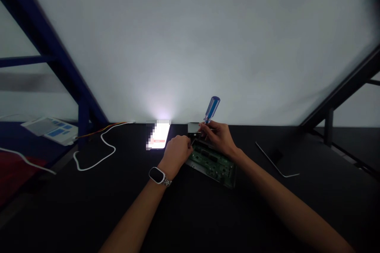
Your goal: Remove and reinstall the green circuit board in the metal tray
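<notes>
A green circuit board (213, 162) in a dark metal tray lies at a slant on the black table. My right hand (218, 136) is closed around the lower part of a screwdriver (211, 108), whose blue and clear handle points up. The screwdriver's tip is hidden behind my fingers, over the far left end of the board. At that same end my left hand (179, 149) has its fingers curled in against the tray's corner; whatever they pinch is too small to make out. Just beyond my fingers sits a small grey flat piece (193, 127).
A phone with a bright screen (159, 135) lies left of my left hand. Further left are a white cable (99, 162) and papers (55, 128). On the right lies a bent metal rod (271, 161). A pale wall (190, 47) rises behind the table.
</notes>
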A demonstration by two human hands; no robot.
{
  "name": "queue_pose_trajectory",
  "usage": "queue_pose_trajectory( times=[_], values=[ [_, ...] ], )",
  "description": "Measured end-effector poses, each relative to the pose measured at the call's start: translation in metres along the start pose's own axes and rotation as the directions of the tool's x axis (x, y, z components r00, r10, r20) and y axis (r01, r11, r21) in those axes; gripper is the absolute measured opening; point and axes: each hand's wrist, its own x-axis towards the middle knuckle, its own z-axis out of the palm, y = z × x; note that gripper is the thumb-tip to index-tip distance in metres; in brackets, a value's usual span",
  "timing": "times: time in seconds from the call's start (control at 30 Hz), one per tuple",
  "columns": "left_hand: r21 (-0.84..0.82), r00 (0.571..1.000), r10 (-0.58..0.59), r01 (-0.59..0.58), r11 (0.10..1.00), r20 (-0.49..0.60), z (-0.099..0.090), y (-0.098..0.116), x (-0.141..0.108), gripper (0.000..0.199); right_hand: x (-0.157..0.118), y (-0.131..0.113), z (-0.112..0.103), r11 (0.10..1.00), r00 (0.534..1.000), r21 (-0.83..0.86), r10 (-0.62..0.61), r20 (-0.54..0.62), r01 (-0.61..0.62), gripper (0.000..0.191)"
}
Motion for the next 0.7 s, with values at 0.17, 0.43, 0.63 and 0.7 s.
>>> queue_pose_trajectory(
  times=[0.17,0.43,0.63,0.7],
  values=[
    [0.039,0.998,0.001,-0.003,0.999,0.063,-0.005,0.005,-0.001,0.016,0.015,-0.011,0.002,0.99,0.997,0.134,-0.025,-0.079,0.036,0.029],
    [0.083,0.983,-0.073,0.06,0.995,0.167,-0.018,0.002,-0.022,0.013,0.001,0.003,-0.017,0.923,0.971,0.384,0.11,-0.213,-0.02,0.033],
    [-0.001,0.989,0.09,-0.091,0.996,0.117,-0.025,0.011,-0.026,0.027,-0.028,0.043,-0.042,0.839,0.858,0.543,0.313,-0.408,-0.048,0.035],
    [-0.073,0.96,0.279,-0.277,0.958,0.023,-0.015,0.021,-0.012,0.018,-0.031,0.047,-0.044,0.815,0.833,0.576,0.356,-0.423,-0.055,0.033]
  ],
)
